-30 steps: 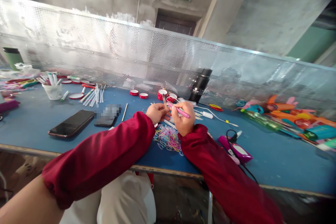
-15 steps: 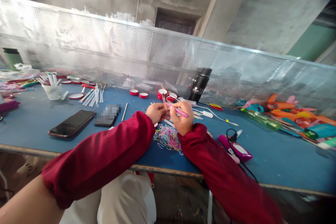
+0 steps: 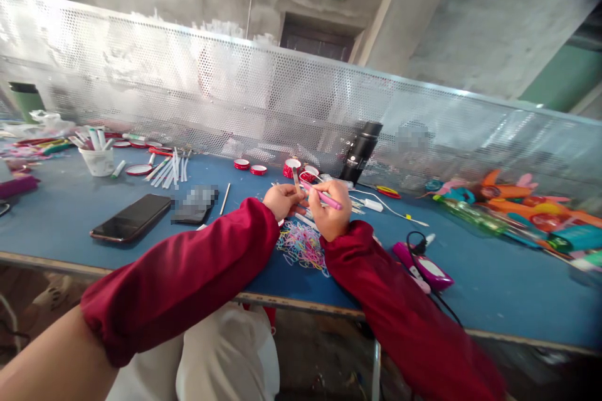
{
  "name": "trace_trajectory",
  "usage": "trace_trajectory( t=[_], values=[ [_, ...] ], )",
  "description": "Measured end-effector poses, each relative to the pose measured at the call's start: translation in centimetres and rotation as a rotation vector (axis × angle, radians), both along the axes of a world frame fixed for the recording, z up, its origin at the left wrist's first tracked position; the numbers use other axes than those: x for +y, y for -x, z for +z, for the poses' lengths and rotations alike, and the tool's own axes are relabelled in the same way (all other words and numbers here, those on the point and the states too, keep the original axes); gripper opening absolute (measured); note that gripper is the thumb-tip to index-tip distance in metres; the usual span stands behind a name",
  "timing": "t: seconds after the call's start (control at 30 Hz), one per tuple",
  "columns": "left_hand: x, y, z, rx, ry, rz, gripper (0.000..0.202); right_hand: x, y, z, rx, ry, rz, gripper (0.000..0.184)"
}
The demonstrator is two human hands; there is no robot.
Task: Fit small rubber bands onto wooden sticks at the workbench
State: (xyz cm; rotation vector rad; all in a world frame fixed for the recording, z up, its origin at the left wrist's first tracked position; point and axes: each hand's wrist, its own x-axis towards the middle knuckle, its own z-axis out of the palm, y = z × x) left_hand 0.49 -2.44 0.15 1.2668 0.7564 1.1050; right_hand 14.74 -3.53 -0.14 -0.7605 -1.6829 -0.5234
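Note:
My left hand (image 3: 281, 202) is closed, pinching a thin, flat, brownish stick (image 3: 296, 178) that points up and away. My right hand (image 3: 335, 213) grips a pink pen (image 3: 329, 200), its front end close beside the stick. Whether the pen touches the stick I cannot tell. Just below both hands lies a loose heap of small coloured rubber bands (image 3: 303, 245). Rolls of red tape (image 3: 292, 167) sit beyond my fingers. Some pale sticks behind my right hand are partly covered by it.
Two phones, one black (image 3: 132, 218), lie left of my sleeve. A white cup of markers (image 3: 100, 163) stands farther left. A black bottle (image 3: 361, 153) leans near the mesh screen. A purple device with a cable (image 3: 433, 270) and orange balloons (image 3: 512, 200) are on the right.
The whole view has shifted slightly to the right. Both hands keep their grips, and the pen's front end sits a little farther from the stick.

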Motion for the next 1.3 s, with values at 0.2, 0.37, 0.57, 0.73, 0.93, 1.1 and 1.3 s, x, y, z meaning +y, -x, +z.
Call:
trace_trajectory(
  t=[0.2,0.37,0.57,0.73,0.93,1.1,1.3],
  values=[
    [0.05,0.02,-0.09,0.000,-0.005,0.007,0.007,-0.01,-0.04,0.02,-0.012,0.018,-0.001,0.005],
    [0.17,0.00,-0.17,0.006,-0.013,0.002,0.007,-0.14,0.07,0.09,-0.012,0.016,0.028,0.003],
    [0.30,0.01,-0.28,0.013,-0.008,-0.002,0.005,-0.06,0.07,0.01,0.015,0.026,-0.006,0.005],
    [0.41,-0.02,-0.42,0.004,-0.032,-0.007,0.008,0.00,0.08,-0.15,-0.010,0.052,0.016,0.003],
    [0.39,0.00,-0.37,0.008,-0.012,0.002,0.011,0.10,-0.08,-0.15,0.021,0.036,0.008,0.003],
    [0.23,-0.01,-0.22,0.013,-0.027,0.000,0.008,-0.03,0.05,-0.14,-0.011,0.073,0.020,0.003],
    [0.02,-0.02,0.03,0.021,-0.014,0.004,0.007,0.04,-0.03,-0.11,0.005,0.042,0.015,0.003]
  ],
)
